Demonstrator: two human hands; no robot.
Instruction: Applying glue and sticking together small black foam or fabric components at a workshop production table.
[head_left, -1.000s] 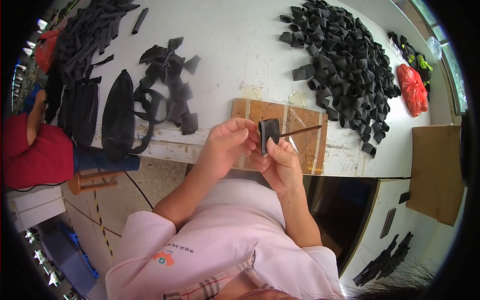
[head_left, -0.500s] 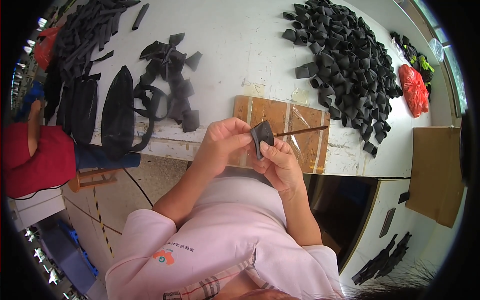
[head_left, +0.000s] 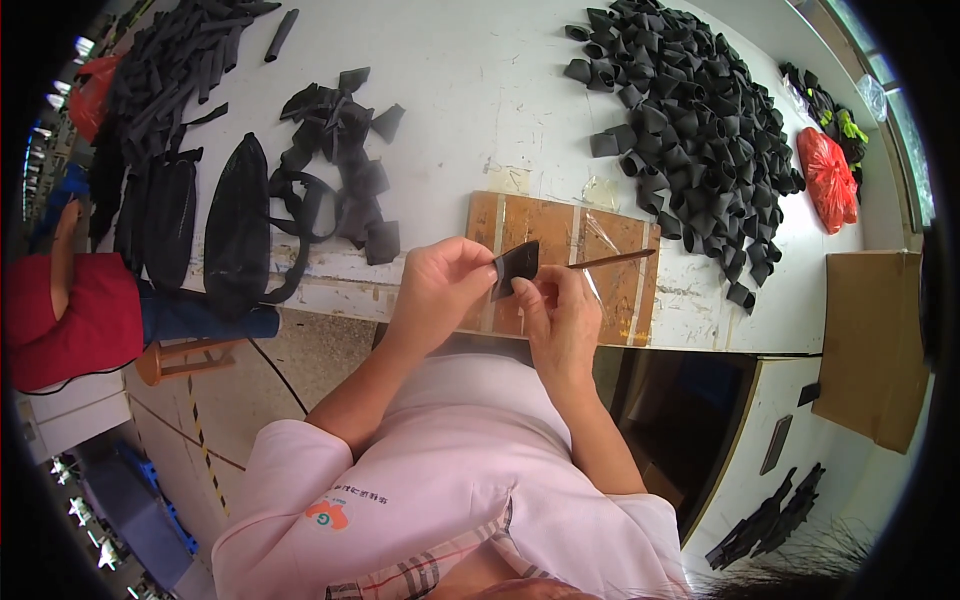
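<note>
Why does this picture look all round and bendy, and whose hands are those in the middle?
The picture comes from a small camera worn on a person's head, looking down. Its lens sees very wide, so straight edges bend near the rim. No machine is here, just a person in a pink top working with bare hands.

The left hand and the right hand together hold a small black piece between the fingertips. The right hand also holds a thin brown stick, perhaps a brush.

Under the hands lies a wooden board on a white table. To the right sits a big pile of curled black pieces. To the left lie flat black pieces and long black strips. A red bag rests at the far right. Someone else in red sits at the left edge.
</note>
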